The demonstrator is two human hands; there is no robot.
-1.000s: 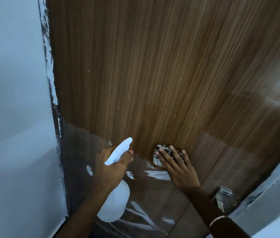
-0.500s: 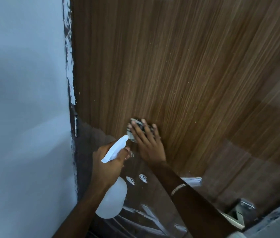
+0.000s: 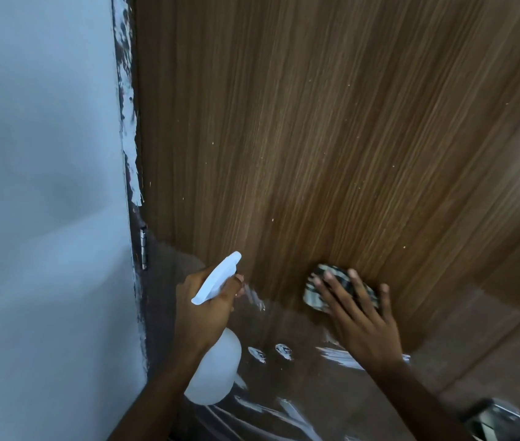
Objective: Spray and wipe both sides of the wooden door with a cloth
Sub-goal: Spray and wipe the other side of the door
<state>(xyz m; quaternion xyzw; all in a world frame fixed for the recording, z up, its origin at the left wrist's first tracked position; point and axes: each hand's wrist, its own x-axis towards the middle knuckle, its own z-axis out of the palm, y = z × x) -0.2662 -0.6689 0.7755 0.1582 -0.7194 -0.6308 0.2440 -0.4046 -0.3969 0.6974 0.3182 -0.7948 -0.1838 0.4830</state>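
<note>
A: Wood-grain door [image 3: 316, 138] fills the view; pale wall [image 3: 39, 186] sits left of the left hand [image 3: 207, 310].
B: Hand states?
A: Left hand wrapped round the neck of the white spray bottle [image 3: 217, 367], nozzle toward the door. Right hand [image 3: 360, 323] flat, fingers spread straight, pressing the checked cloth [image 3: 314, 292] onto the door.
B: Cloth position?
A: Under the right fingertips, right of the left hand, just above a duller, white-streaked lower band [image 3: 300, 393].
</note>
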